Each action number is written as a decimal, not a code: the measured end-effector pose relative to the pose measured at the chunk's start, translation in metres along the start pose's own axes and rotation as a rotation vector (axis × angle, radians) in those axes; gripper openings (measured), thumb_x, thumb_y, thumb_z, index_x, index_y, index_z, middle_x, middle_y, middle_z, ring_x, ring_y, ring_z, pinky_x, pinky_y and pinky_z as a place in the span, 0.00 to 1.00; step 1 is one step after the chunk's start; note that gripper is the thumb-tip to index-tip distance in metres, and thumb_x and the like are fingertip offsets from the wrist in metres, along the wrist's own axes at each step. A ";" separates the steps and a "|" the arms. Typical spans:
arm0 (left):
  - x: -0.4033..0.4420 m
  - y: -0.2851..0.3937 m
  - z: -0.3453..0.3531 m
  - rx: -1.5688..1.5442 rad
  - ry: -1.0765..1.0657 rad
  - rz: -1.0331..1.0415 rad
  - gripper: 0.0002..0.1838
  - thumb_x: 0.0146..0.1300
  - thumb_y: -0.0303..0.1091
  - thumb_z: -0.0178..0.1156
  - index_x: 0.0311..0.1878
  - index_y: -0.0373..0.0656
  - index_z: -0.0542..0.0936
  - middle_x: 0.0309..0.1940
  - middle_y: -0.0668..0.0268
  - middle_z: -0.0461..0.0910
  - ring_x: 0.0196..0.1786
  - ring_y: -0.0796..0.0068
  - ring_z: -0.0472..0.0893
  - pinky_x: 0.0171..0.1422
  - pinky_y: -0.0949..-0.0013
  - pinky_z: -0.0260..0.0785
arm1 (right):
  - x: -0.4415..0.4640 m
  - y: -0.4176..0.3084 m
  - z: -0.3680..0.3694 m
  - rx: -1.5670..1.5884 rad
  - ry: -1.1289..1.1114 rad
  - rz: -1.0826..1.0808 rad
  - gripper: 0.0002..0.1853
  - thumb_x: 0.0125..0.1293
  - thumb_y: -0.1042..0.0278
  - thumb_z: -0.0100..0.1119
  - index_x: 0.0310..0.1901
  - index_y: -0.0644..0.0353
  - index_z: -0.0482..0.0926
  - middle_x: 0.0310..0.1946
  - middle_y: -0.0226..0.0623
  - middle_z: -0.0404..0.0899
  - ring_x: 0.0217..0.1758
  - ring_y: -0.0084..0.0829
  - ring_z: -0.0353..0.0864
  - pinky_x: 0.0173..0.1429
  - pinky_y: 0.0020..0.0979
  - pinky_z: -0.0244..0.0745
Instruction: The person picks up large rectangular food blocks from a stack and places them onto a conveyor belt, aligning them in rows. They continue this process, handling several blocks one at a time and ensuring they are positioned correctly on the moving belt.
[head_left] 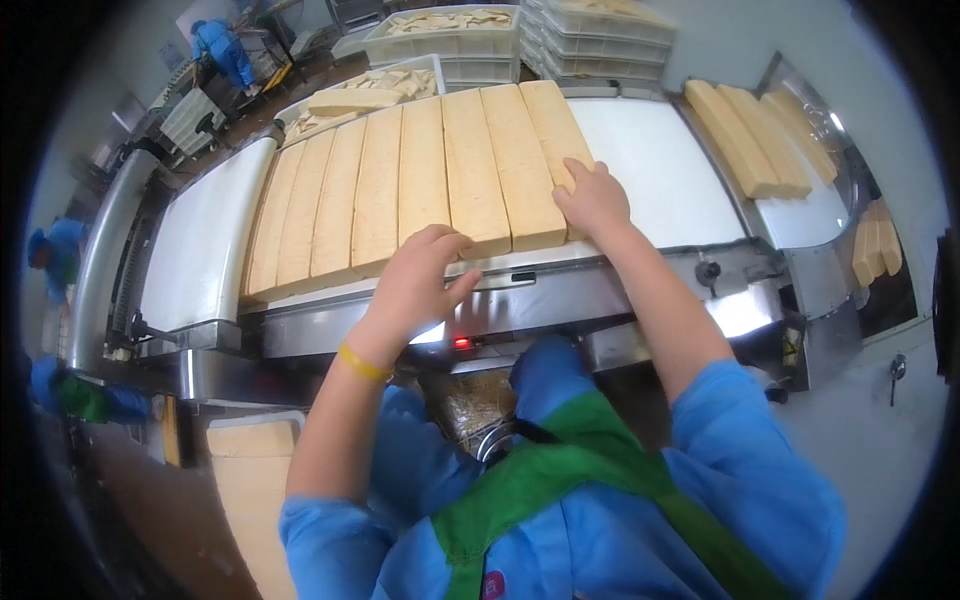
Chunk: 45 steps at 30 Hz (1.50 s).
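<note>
Several long pale-yellow loaves [423, 180] lie side by side in a row across a white conveyor belt [650, 170]. My right hand [592, 200] rests against the right side and near end of the rightmost loaf [553, 130], its fingers curled loosely over the edge. Just in front of the near ends of the middle loaves is my left hand [420, 275], thumb and fingers apart and nothing between them. A yellow band circles my left wrist.
More loaves [745, 140] lie on a metal surface at the right. Crates [445, 42] of pale pieces stand behind the belt. A metal rail [400, 318] runs along its near edge. People in blue [222, 50] are at the far left. Another loaf [250, 480] is at lower left.
</note>
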<state>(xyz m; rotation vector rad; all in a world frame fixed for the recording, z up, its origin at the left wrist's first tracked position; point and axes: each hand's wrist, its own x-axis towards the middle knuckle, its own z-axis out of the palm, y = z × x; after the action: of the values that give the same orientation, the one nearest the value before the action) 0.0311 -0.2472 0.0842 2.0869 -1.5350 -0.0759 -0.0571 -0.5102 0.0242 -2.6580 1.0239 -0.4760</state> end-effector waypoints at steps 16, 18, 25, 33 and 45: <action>0.032 -0.024 0.074 0.143 0.161 0.112 0.28 0.50 0.35 0.69 0.56 0.43 0.74 0.58 0.56 0.71 0.65 0.54 0.68 0.67 0.49 0.59 | -0.010 -0.001 0.014 0.022 0.128 -0.090 0.27 0.60 0.52 0.53 0.59 0.57 0.75 0.45 0.52 0.74 0.46 0.48 0.78 0.51 0.42 0.75; 0.030 -0.023 0.074 0.135 0.138 0.089 0.29 0.50 0.35 0.69 0.57 0.43 0.73 0.59 0.55 0.70 0.66 0.53 0.66 0.69 0.48 0.57 | -0.009 -0.003 0.015 0.023 0.131 -0.079 0.27 0.60 0.52 0.53 0.59 0.57 0.75 0.46 0.51 0.73 0.46 0.47 0.78 0.52 0.42 0.74; 0.027 -0.025 0.078 0.153 0.194 0.085 0.28 0.51 0.35 0.68 0.56 0.43 0.73 0.59 0.55 0.70 0.67 0.51 0.66 0.70 0.48 0.55 | -0.012 -0.010 0.017 0.031 0.138 -0.058 0.27 0.60 0.51 0.53 0.59 0.56 0.75 0.47 0.49 0.74 0.48 0.46 0.77 0.54 0.41 0.73; 0.030 -0.027 0.079 0.166 0.223 0.055 0.25 0.50 0.35 0.69 0.53 0.42 0.75 0.56 0.55 0.73 0.63 0.52 0.69 0.67 0.53 0.57 | -0.002 0.002 0.018 0.137 0.102 -0.105 0.26 0.62 0.51 0.55 0.58 0.59 0.75 0.49 0.52 0.75 0.51 0.46 0.77 0.55 0.39 0.74; 0.047 -0.028 0.068 0.130 0.190 0.013 0.22 0.46 0.33 0.71 0.46 0.41 0.77 0.48 0.56 0.74 0.52 0.55 0.73 0.59 0.58 0.63 | 0.087 0.311 -0.058 -0.513 0.259 0.255 0.31 0.57 0.59 0.62 0.61 0.64 0.70 0.58 0.54 0.71 0.63 0.49 0.69 0.67 0.42 0.64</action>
<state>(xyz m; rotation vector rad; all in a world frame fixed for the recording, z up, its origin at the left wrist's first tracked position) 0.0479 -0.3100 0.0263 2.1158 -1.4724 0.2260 -0.2055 -0.8004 -0.0121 -2.8748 1.7431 -0.5758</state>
